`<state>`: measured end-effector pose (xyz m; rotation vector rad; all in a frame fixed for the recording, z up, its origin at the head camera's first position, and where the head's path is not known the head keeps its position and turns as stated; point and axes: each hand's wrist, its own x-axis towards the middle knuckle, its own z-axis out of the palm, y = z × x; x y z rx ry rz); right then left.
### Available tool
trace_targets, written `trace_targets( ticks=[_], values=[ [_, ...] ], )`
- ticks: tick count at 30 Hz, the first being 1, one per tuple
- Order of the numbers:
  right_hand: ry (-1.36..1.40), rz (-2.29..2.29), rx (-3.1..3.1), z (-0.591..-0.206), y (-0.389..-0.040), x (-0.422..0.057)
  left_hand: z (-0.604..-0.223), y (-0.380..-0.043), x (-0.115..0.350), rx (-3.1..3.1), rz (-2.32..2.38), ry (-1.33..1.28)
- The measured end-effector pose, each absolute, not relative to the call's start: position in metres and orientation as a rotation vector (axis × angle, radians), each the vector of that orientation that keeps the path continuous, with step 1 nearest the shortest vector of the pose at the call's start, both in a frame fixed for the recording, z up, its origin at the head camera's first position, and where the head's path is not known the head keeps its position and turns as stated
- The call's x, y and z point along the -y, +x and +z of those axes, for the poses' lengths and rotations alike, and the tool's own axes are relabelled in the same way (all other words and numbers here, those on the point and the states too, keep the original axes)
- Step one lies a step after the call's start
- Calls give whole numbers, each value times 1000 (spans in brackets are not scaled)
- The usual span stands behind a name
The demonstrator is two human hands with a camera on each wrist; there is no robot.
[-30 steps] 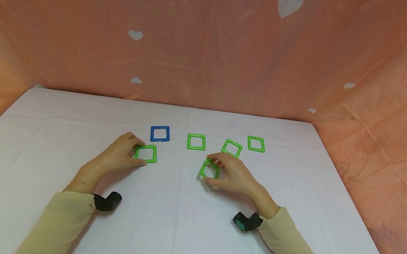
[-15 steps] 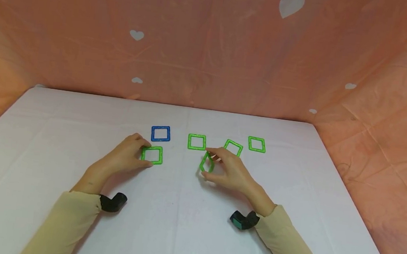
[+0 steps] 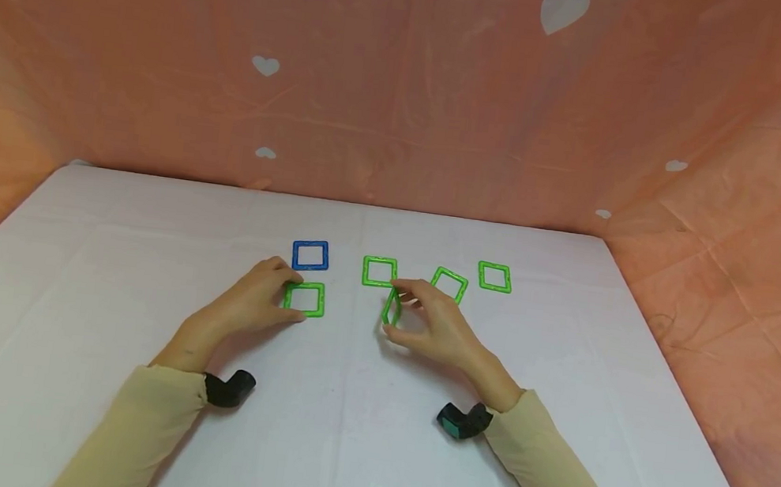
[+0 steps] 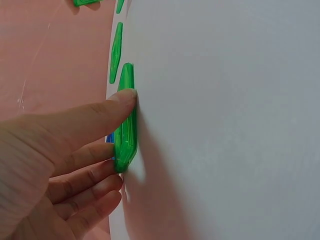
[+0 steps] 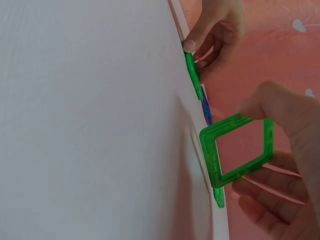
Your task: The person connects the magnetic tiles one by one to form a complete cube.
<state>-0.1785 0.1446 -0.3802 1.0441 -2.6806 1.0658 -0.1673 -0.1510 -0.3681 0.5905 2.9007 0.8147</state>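
My left hand [image 3: 258,299] pinches a green square frame tile [image 3: 314,316] by its near and far edges, thumb on the near side. That tile lies nearly level, close over the white table. Another green square frame tile [image 5: 210,155] is pinched between the thumb and fingers of my right hand [image 3: 439,328]; it stands tilted up on edge, its open middle facing the right wrist camera. Behind the left hand's tile lies a blue square frame tile [image 3: 309,268]. In the left wrist view, the held green tile [image 4: 131,120] shows almost edge-on under the thumb.
Three more green square tiles lie flat in a rough row at the back: one in the middle [image 3: 378,284], a turned one [image 3: 452,272] partly behind the right hand, and one farther right [image 3: 494,288]. The white table [image 3: 334,444] ends at an orange cloth backdrop [image 3: 404,118].
My left hand has moved right with its green tile. The right hand has shifted slightly left and turned its green tile from tilted to nearly upright. The other tiles have stayed put.
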Motion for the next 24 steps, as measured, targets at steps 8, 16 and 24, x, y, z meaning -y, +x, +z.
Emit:
trace_targets(
  ticks=[8, 16, 24],
  values=[
    [1085, 1088, 2647, -383, -182, -143, -369, -169, 144, -2922, 807, 645],
    [1066, 1115, 2662, -384, -182, -144, -366, -170, 135, -2900, 785, 637],
    [1085, 1136, 2651, -384, -183, -144, -367, -171, 127, -2880, 759, 634]
  ],
)
